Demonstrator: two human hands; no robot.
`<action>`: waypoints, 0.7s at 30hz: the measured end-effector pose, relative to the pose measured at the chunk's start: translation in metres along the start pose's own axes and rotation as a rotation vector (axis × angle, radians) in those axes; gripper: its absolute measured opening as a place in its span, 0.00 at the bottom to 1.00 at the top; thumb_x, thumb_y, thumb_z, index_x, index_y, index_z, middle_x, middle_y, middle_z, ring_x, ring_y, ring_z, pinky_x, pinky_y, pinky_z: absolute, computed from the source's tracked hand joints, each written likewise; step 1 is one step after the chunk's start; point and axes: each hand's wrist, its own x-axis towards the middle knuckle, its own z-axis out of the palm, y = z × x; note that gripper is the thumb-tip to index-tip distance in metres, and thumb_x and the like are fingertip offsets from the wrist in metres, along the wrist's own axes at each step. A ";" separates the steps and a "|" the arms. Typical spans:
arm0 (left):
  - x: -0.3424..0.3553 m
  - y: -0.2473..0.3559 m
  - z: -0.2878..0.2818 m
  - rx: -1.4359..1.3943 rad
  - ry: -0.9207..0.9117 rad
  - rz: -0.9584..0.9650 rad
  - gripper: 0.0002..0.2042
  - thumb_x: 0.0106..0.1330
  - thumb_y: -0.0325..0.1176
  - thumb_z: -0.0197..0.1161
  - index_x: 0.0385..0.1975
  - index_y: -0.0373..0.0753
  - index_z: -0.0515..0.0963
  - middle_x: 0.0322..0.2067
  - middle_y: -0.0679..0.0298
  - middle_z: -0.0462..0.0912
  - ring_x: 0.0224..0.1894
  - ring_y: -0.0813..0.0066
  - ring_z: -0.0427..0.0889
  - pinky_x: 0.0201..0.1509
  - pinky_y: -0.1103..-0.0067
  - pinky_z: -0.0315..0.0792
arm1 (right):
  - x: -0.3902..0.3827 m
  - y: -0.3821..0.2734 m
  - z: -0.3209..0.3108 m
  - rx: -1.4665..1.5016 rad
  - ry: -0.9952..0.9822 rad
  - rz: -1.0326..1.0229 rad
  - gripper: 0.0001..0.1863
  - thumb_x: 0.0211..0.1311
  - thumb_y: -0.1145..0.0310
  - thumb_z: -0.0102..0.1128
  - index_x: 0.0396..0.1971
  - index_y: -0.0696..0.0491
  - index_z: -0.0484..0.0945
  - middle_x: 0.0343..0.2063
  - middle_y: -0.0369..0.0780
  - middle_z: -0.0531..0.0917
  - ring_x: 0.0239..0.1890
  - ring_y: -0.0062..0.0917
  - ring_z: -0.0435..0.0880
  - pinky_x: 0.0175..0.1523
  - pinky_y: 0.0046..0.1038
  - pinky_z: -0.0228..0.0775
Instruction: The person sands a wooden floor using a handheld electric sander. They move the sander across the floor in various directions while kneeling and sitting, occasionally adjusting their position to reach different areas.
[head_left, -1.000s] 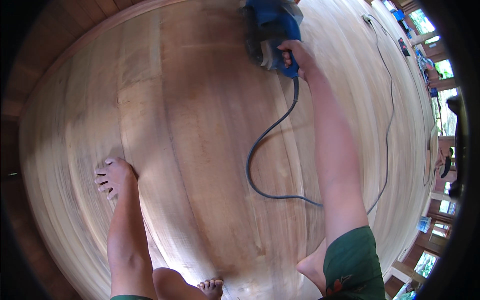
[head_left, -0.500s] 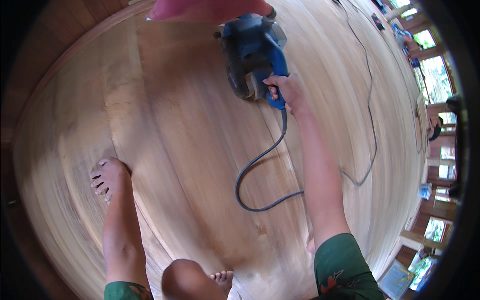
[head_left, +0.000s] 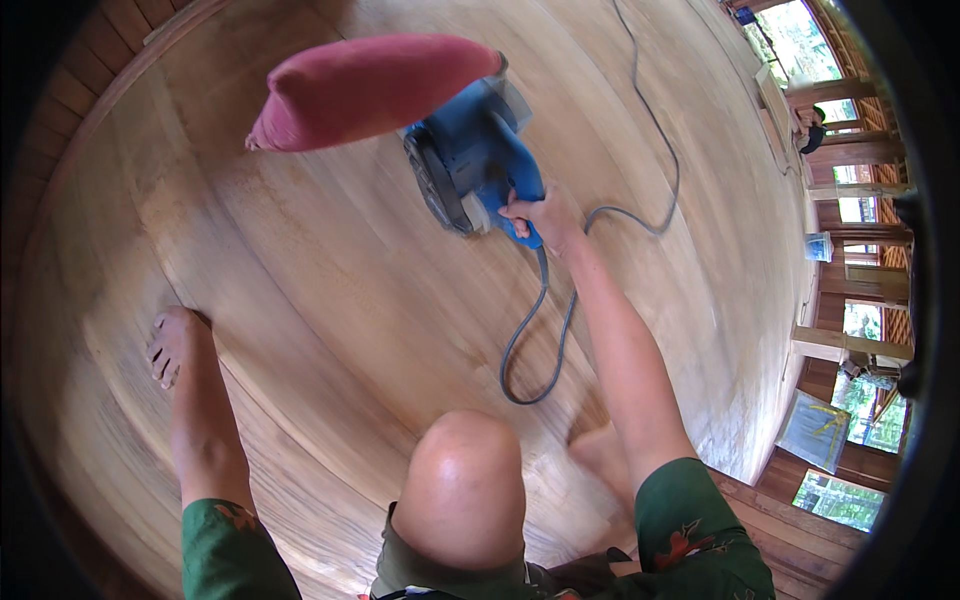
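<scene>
Here, a blue and black boxy power tool sits on the pale brown wooden floor, in front of the person. A puffy pink cloth bag sticks out from its far end, to the left. The right hand is curled tight around the tool's back handle. A thin grey cord loops below it. Well apart, the left hand presses on the floor, fingers a bit spread, holding nothing.

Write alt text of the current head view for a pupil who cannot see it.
A person's right hand grips a blue power tool with a bulging pink bag on a planked wooden surface. The left hand rests on the planks; a dark cord trails from the tool.
</scene>
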 end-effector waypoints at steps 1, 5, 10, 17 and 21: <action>-0.001 0.001 -0.003 -0.020 -0.018 0.005 0.37 0.76 0.52 0.42 0.74 0.26 0.57 0.76 0.39 0.55 0.79 0.37 0.50 0.78 0.40 0.39 | -0.004 0.004 0.000 -0.017 -0.007 -0.008 0.09 0.54 0.82 0.69 0.28 0.57 0.76 0.17 0.37 0.76 0.16 0.20 0.73 0.24 0.26 0.64; -0.007 0.000 -0.021 -0.163 -0.100 0.088 0.37 0.77 0.54 0.42 0.75 0.28 0.57 0.77 0.41 0.56 0.80 0.41 0.51 0.79 0.42 0.41 | -0.042 0.028 -0.015 0.003 0.027 0.018 0.09 0.53 0.82 0.70 0.29 0.57 0.76 0.16 0.37 0.76 0.16 0.20 0.74 0.23 0.25 0.63; 0.027 -0.024 -0.019 -0.966 -0.579 0.094 0.37 0.79 0.57 0.41 0.76 0.31 0.57 0.77 0.44 0.57 0.80 0.46 0.52 0.79 0.44 0.43 | -0.070 0.066 -0.032 0.069 0.031 -0.026 0.09 0.54 0.81 0.71 0.29 0.58 0.77 0.16 0.38 0.77 0.16 0.20 0.74 0.22 0.24 0.63; 0.075 -0.212 -0.011 -1.204 -0.834 0.498 0.36 0.80 0.54 0.53 0.78 0.35 0.56 0.71 0.44 0.68 0.73 0.52 0.69 0.78 0.59 0.63 | -0.103 0.107 -0.068 0.091 0.019 -0.109 0.08 0.52 0.78 0.72 0.25 0.58 0.79 0.16 0.37 0.78 0.14 0.19 0.73 0.20 0.25 0.63; -0.019 -0.435 -0.036 -0.939 -0.819 0.871 0.16 0.80 0.41 0.53 0.33 0.36 0.76 0.28 0.62 0.79 0.31 0.75 0.80 0.37 0.76 0.76 | -0.117 0.132 -0.088 0.104 0.000 -0.130 0.07 0.53 0.75 0.71 0.22 0.59 0.81 0.15 0.37 0.79 0.13 0.19 0.73 0.19 0.26 0.63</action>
